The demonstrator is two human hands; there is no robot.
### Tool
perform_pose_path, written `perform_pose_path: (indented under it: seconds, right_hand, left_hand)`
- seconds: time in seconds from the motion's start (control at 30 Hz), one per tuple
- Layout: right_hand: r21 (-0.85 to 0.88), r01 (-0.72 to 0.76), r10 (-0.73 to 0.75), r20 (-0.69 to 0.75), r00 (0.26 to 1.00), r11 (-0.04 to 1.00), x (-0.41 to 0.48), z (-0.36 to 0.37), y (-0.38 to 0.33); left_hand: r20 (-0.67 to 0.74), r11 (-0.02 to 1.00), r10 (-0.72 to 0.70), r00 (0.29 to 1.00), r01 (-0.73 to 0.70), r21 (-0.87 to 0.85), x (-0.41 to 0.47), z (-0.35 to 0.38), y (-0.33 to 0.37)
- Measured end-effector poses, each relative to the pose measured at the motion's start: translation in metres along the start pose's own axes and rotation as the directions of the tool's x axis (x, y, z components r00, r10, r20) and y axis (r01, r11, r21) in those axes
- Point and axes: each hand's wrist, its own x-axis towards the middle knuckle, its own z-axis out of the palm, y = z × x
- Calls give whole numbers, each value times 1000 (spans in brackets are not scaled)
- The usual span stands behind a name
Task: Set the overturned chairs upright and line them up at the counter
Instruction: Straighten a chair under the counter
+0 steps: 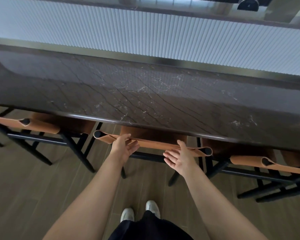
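Three chairs with black frames and tan leather backrests stand upright at the dark marble counter (pixel 145 94). The middle chair (pixel 154 144) is straight ahead of me, its seat tucked under the counter edge. My left hand (pixel 124 147) lies with straight fingers against the left part of its backrest strap, thumb on top. My right hand (pixel 179 157) is spread open against the right part of the same strap. The left chair (pixel 40 126) and the right chair (pixel 260 161) stand on either side, also pushed under the counter.
A white ribbed panel (pixel 163 37) rises behind the counter. The floor (pixel 33 187) is wood-look plank. My white shoes (pixel 128 214) stand just behind the middle chair. Black chair legs and crossbars reach out onto the floor left and right.
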Motion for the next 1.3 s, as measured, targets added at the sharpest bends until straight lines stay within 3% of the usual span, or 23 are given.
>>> perform_pose_path:
  seconds: [0.27,0.53,0.87,1.3]
  right_hand:
    - [-171,28,-5,134,991,985,-23,44,20]
    - [-189,15,33,249,968,982,-52,104,107]
    - [-238,-4,92,361,928,971,-81,195,195]
    - [-357,-66,231,441,867,932,-72,331,228]
  left_hand:
    - [88,996,49,995,-42,-76,-23,-38,14]
    - [75,996,85,994,-82,-35,-59,-143,51]
    - [-20,979,161,987,-162,-120,-83,-263,98]
    - [-173,936,248,953,-282,-212,-53,-331,180]
